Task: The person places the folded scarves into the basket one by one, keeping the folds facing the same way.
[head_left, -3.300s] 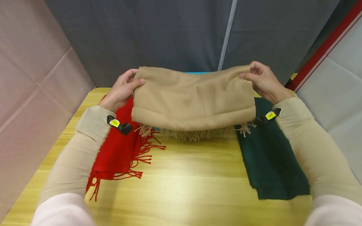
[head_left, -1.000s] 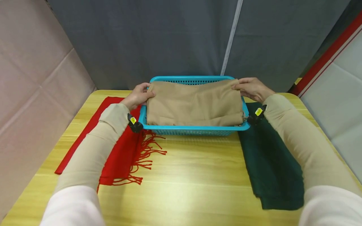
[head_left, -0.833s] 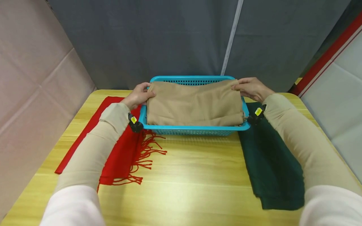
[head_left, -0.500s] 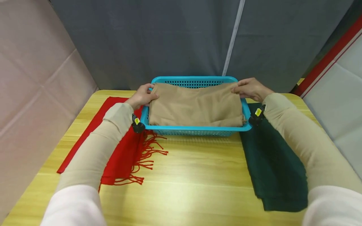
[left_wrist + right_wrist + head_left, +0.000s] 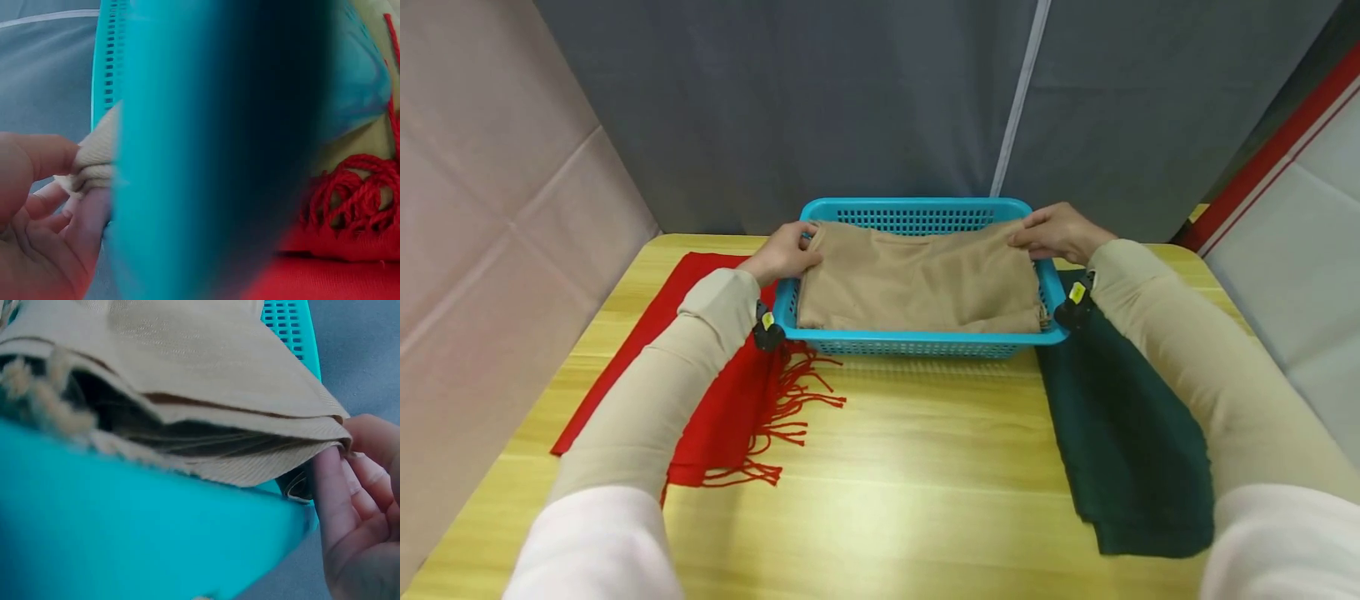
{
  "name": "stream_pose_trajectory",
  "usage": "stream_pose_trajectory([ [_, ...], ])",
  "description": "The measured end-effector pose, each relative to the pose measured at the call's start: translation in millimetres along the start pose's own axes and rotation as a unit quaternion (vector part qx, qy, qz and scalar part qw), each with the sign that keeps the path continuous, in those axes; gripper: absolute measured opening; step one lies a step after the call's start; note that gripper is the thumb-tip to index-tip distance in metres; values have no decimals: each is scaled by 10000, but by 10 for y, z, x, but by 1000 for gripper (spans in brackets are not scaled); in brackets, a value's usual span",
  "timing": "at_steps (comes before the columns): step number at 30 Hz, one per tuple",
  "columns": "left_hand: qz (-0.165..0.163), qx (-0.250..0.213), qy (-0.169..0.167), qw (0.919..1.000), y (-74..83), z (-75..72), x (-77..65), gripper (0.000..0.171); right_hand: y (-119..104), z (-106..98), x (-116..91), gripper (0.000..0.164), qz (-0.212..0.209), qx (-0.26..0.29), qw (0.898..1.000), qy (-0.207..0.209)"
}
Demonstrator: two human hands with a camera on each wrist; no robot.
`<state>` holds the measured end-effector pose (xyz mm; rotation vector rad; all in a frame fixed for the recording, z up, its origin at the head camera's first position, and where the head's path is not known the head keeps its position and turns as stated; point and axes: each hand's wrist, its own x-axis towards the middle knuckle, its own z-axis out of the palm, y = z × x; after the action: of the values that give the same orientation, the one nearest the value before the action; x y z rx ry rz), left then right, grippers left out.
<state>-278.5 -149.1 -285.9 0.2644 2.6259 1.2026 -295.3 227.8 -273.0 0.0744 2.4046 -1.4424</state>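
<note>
The thumb and fingers of the left hand [image 5: 786, 252] pinch the far-left corner of the folded tan cloth [image 5: 917, 287]; those of the right hand [image 5: 1063, 233] pinch its far-right corner. Both grips are narrow, with only fabric between the fingertips. Holding opposite corners probably serves to hold the layers together and the cloth flat. It lies within the blue basket [image 5: 925, 338], nearly filling its length, likely why the hands come over the basket's two ends. Left of the basket lies a red fringed scarf [image 5: 722, 425], right of it a dark green cloth [image 5: 1135, 442], perhaps parted to avoid overlapping. Counted: two hands, one basket, one tan cloth, one red scarf, one green cloth. Under the tan cloth shows a dark edge [image 5: 296, 480]; whether that is another cloth, I cannot tell.
</note>
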Motion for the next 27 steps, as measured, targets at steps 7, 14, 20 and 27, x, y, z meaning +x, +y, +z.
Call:
stream_pose_trajectory([
  [7, -104, 524, 59, 9986, 39, 44, -3, 40, -2, 83, 41, 24, -25, -128, 9999, 30],
  [14, -6, 921, 69, 9957, 77, 63, -14, 41, -6, 108, 32, 19, 73, -391, 9991, 177],
  [20, -306, 773, -264, 9962, 121, 67, -17, 49, -25, 91, 15, 13, -9, -895, 9958, 193],
  [27, -336, 638, -407, 9966, 129, 68, -32, 51, -47, 82, 1, 24, -40, -1545, 9880, 70],
])
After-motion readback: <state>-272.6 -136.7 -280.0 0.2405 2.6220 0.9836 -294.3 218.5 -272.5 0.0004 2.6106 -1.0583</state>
